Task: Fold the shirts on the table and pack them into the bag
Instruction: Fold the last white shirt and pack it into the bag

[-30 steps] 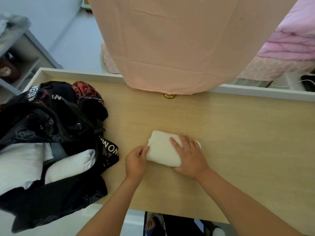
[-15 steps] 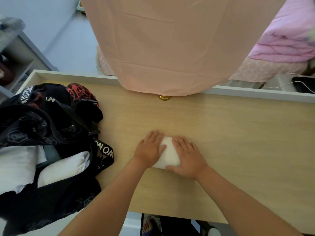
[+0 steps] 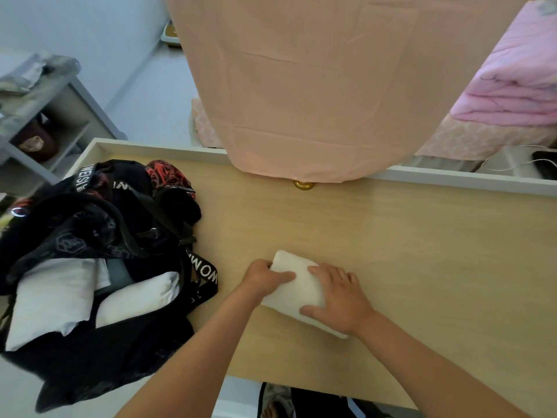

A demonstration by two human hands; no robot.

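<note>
A cream folded shirt [image 3: 297, 285] lies as a small bundle on the wooden table [image 3: 422, 251], near its front middle. My left hand [image 3: 265, 277] grips the bundle's left end, thumb on top and fingers curled round its far edge. My right hand [image 3: 340, 297] holds its right side, fingers spread over the top and thumb at the near edge. The black bag [image 3: 99, 236] with red print and white lettering lies open at the table's left end. Two white folded shirts [image 3: 57, 294] show inside it.
A peach cloth [image 3: 316, 86] hangs over the table's far edge, above a small brass knob [image 3: 303, 185]. A grey shelf unit [image 3: 45, 116] stands at the far left. Pink bedding [image 3: 518, 86] lies at the far right. A dark device with a white cable [image 3: 542, 167] sits behind the table.
Both hands pressed flat on the bundle half a second ago. Now the left hand has shifted to its left end and curled round it, and the bundle shows longer between the hands.
</note>
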